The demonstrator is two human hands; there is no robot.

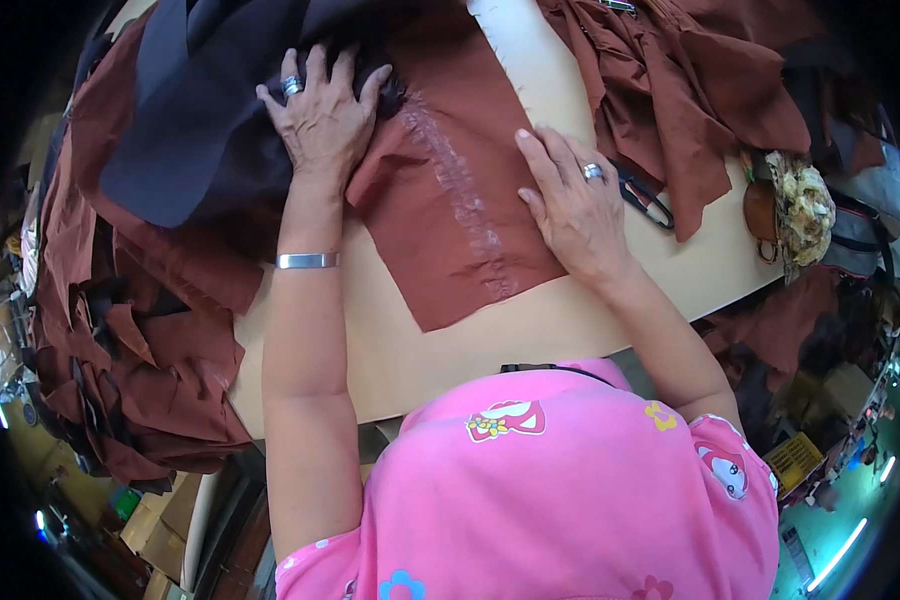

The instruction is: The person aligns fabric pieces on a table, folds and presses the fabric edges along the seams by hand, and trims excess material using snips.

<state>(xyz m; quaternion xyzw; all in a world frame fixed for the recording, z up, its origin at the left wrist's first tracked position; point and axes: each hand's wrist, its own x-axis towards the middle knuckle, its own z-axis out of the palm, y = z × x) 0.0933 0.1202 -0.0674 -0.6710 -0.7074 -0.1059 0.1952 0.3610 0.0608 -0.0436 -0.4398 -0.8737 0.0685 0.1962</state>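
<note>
A reddish-brown piece of fabric point(490, 200) lies spread on the pale table, with a whitish chalky streak running down it. My left hand point(327, 115), fingers spread, rests on the dark fabric point(200, 120) at the brown piece's upper left edge. Beside the brown piece's right edge, my right hand point(578, 205) lies flat, its fingertips near the lower end of a pale, long curved piece point(540, 70). Neither hand grips anything. Part of the brown piece's left side is folded up next to my left wrist.
Piles of brown fabric point(140, 330) hang over the table's left side. More brown cloth point(670, 110) is heaped at the upper right, with scissors handles point(650, 203) partly under it. A pincushion-like yellowish bundle point(802, 210) sits at the right edge of the tabletop point(530, 345).
</note>
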